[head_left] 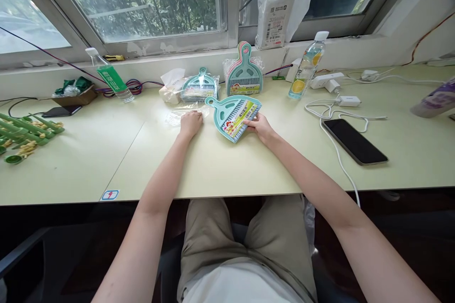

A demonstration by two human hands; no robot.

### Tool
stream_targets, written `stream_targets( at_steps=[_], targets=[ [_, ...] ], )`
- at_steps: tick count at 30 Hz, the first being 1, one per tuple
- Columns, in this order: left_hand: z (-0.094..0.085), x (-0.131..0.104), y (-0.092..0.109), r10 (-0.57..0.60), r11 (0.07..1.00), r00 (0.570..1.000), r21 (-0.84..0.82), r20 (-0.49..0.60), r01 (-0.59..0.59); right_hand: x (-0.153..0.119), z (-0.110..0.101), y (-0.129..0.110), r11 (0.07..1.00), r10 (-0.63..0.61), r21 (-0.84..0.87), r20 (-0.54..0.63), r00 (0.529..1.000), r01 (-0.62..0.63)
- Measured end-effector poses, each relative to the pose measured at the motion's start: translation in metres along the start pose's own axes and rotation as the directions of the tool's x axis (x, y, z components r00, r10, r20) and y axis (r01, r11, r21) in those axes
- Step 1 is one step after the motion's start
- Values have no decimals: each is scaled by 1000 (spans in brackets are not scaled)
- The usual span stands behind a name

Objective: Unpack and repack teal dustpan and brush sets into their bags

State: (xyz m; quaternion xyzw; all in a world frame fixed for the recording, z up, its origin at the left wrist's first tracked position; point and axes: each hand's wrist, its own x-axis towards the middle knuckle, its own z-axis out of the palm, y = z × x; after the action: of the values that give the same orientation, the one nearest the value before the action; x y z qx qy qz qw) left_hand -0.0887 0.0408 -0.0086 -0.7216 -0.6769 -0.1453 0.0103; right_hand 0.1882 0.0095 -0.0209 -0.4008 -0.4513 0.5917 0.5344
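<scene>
My right hand (260, 127) grips the lower right edge of a mint-green dustpan (221, 109), tilted above the table with its handle to the upper left. A small brush with grey-blue bristles and a yellow label sits in the pan. My left hand (192, 123) is closed low at the tabletop on a crumpled clear plastic bag (173, 117), which shows on both sides of it; the fingertips are hidden. Behind stand a stack of dustpan sets (244, 73), green and pink, in clear wrap, and another wrapped mint-green set (201, 86) lying flat.
A tissue pack (172, 87) lies behind my left hand. To the right are a drink bottle (306, 68), white chargers and cables (330, 108), and a black phone (355, 142). Leftward are a green-labelled bottle (113, 78), a small box (76, 96) and green plastic parts (26, 134).
</scene>
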Motion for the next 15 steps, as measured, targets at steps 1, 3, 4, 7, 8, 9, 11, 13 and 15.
stream_targets(
  at_steps=[1, 3, 4, 7, 8, 9, 11, 13, 15],
  targets=[
    [0, 0, -1, -6, 1000, 1000, 6, -7, 6, 0, 0, 0, 1000, 0, 1, 1, 1000, 0],
    [-1, 0, -1, -6, 1000, 1000, 15, -19, 7, 0, 0, 1, 1000, -3, 0, 8, 1000, 3],
    [-2, 0, 0, -3, 1000, 1000, 16, -21, 3, 0, 0, 1, 1000, -5, -2, 13, 1000, 5],
    [-3, 0, 2, -2, 1000, 1000, 11, -19, 2, 1, -1, 1, 1000, -8, -8, 23, 1000, 8],
    [-4, 0, 3, -3, 1000, 1000, 9, -20, 3, 1, -1, 1, 1000, -8, -8, 22, 1000, 8],
    [-4, -1, 3, -6, 1000, 1000, 7, -29, 6, 1, -1, 1, 1000, -6, -8, 20, 1000, 6],
    [-3, -1, 3, -15, 1000, 996, 4, -85, 15, 1, -1, 1, 1000, 3, -11, 11, 1000, -2],
    [-2, -2, 3, -37, 999, 987, 2, -154, 38, 1, -1, 1, 1000, 12, -15, 2, 1000, -12],
    [-3, -3, 2, -84, 996, 985, -10, -152, 83, 1, -1, 0, 1000, 19, -13, -6, 1000, -19]
  ],
)
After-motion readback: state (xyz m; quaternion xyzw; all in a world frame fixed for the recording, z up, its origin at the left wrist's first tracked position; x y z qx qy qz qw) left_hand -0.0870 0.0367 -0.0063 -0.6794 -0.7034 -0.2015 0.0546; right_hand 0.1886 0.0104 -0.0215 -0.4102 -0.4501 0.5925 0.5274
